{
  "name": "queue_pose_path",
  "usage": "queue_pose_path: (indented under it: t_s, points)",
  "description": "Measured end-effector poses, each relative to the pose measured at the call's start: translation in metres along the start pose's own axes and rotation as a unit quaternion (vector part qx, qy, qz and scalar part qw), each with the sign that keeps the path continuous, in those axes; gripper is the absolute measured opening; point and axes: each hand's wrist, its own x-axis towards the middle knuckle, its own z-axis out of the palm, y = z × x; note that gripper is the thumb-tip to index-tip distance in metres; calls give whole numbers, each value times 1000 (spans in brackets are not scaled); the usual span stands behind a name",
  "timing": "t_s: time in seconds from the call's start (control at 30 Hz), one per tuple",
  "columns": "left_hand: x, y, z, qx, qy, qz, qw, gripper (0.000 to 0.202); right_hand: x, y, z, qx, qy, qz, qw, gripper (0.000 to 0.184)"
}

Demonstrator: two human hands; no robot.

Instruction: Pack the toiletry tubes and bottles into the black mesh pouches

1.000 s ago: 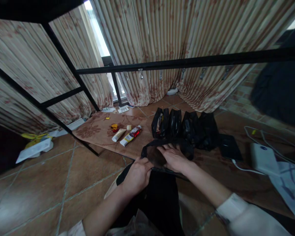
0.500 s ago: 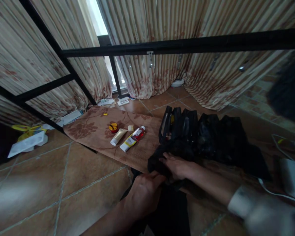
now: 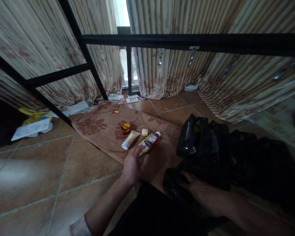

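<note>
My left hand [image 3: 134, 165] is closed around the lower end of a white-and-yellow tube [image 3: 144, 147] on the brown cloth. A small bottle of red liquid with a white cap [image 3: 153, 139] lies against that tube. Just left of them are a beige squeeze tube [image 3: 130, 139], a small pale block [image 3: 145, 132] and a round red-and-amber container [image 3: 126, 128]. My right hand [image 3: 199, 188] grips the near part of a black bag with several clear-windowed compartments [image 3: 199, 141]; its fingertips are partly hidden in the dark material.
The brown floral cloth [image 3: 88, 123] covers a low surface over the tiled floor [image 3: 39, 177]. A black metal frame [image 3: 147, 41] crosses in front of striped curtains [image 3: 157, 75]. A white plastic tray [image 3: 31, 128] and a yellow bag [image 3: 34, 115] lie at the left.
My left hand has left the black bag and moved forward to the white-and-yellow tube, closing on it. My right hand stays at the bag. The view has shifted.
</note>
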Motion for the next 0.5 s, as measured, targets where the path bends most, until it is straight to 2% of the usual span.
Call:
queue_pose_path:
  t_s: [0.07, 0.13, 0.23, 0.37, 0.5]
  points:
    - [22, -8, 10, 62, -25, 31, 997, 39, -1, -6, -4, -14, -26, 24, 999, 100]
    - [41, -6, 21, 103, -52, 39, 993, 50, -3, -12, -8, -21, -44, 38, 998, 104]
    - [63, 3, 38, 127, -93, -17, 987, 51, -4, -15, -9, -19, -40, 39, 998, 101]
    - [79, 5, 55, 94, -105, -80, 987, 32, -3, -10, 1, -10, 4, 25, 1000, 98]
    - [84, -2, 53, 11, -111, -120, 986, 36, -1, -7, 7, -7, 21, 24, 999, 101]
